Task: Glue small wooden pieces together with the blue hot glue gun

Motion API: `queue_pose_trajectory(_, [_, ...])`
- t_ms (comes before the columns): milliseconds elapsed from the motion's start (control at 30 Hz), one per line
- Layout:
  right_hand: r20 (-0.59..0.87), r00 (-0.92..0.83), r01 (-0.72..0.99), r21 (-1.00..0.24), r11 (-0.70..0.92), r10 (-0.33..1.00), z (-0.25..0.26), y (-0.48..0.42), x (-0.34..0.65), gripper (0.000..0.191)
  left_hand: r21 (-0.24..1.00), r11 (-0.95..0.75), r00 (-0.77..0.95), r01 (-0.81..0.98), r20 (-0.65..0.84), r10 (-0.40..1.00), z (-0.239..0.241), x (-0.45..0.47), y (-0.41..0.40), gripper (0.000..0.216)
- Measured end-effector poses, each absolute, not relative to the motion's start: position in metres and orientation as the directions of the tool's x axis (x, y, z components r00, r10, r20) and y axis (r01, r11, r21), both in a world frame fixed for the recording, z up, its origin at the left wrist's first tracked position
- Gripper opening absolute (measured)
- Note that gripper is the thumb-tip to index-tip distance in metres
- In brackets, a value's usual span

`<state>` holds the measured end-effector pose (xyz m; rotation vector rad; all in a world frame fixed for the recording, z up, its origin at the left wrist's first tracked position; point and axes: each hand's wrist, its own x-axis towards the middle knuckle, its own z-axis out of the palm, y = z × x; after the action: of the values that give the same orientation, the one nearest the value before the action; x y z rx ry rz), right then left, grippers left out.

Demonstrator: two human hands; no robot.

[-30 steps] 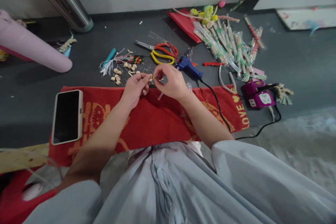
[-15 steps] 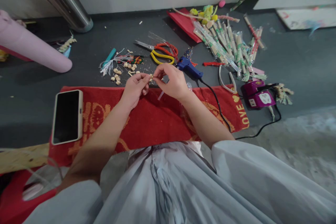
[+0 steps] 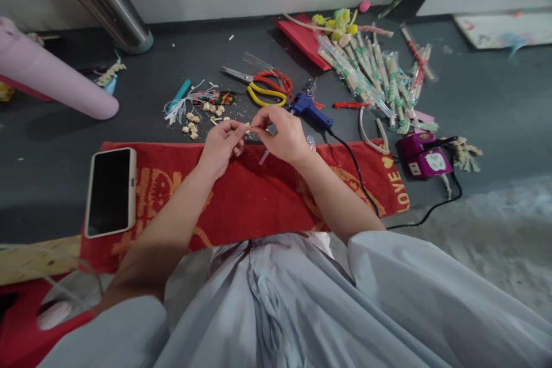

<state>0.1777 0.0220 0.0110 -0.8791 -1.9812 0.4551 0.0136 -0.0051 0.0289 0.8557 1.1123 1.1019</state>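
Note:
My left hand point(image 3: 223, 146) and my right hand point(image 3: 282, 137) meet over the far edge of a red towel point(image 3: 259, 207). Thumb and fingers of both are pinched around a tiny beige piece point(image 3: 248, 126), mostly hidden by the fingertips. A thin translucent strip point(image 3: 264, 156) sticks out below my right hand; whether it is held there I cannot tell. Left of the hands lie several small beige knotted bits point(image 3: 192, 126) with crumbs. Just beyond my right hand is a blue glue gun point(image 3: 313, 112), beside scissors point(image 3: 268, 94) with red and yellow handles.
A phone point(image 3: 111, 192) lies on the towel's left end. Wrapped sticks point(image 3: 371, 72) are heaped at the back right. A purple power socket point(image 3: 425, 156) with black cords sits right. White threads point(image 3: 176, 108) lie near a teal tube point(image 3: 179, 94). A pink cylinder point(image 3: 56, 75) stands left.

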Motion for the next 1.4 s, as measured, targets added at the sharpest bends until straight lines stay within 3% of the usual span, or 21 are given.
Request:
queue_pose_trajectory(467, [0.534, -0.341, 0.396, -0.665, 0.633, 0.774, 0.012, 0.020, 0.176, 0.015, 0.941, 0.254, 0.053, -0.225, -0.249, 0.967, 0.027, 0.013, -0.005, 0.032])
queue_pose_trajectory(633, [0.558, -0.324, 0.298, -0.706, 0.642, 0.764, 0.013, 0.020, 0.177, 0.010, 0.937, 0.242, 0.082, -0.250, -0.228, 0.970, 0.028, 0.013, -0.006, 0.036])
queue_pose_trajectory(933, [0.402, -0.513, 0.181, -0.813, 0.554, 0.758, 0.013, 0.034, 0.191, 0.038, 0.930, 0.251, 0.149, -0.268, -0.217, 0.965, 0.032, 0.010, -0.005, 0.038])
queue_pose_trajectory(1167, [0.397, -0.603, -0.029, -0.878, 0.478, 0.692, 0.013, 0.038, 0.194, 0.038, 0.940, 0.270, 0.178, -0.210, -0.235, 0.956, 0.034, 0.007, -0.006, 0.040])
queue_pose_trajectory(1400, [0.457, -0.514, -0.021, -0.853, 0.522, 0.726, 0.010, 0.037, 0.190, 0.037, 0.934, 0.259, 0.193, -0.245, -0.215, 0.957, 0.034, 0.009, -0.005, 0.054])
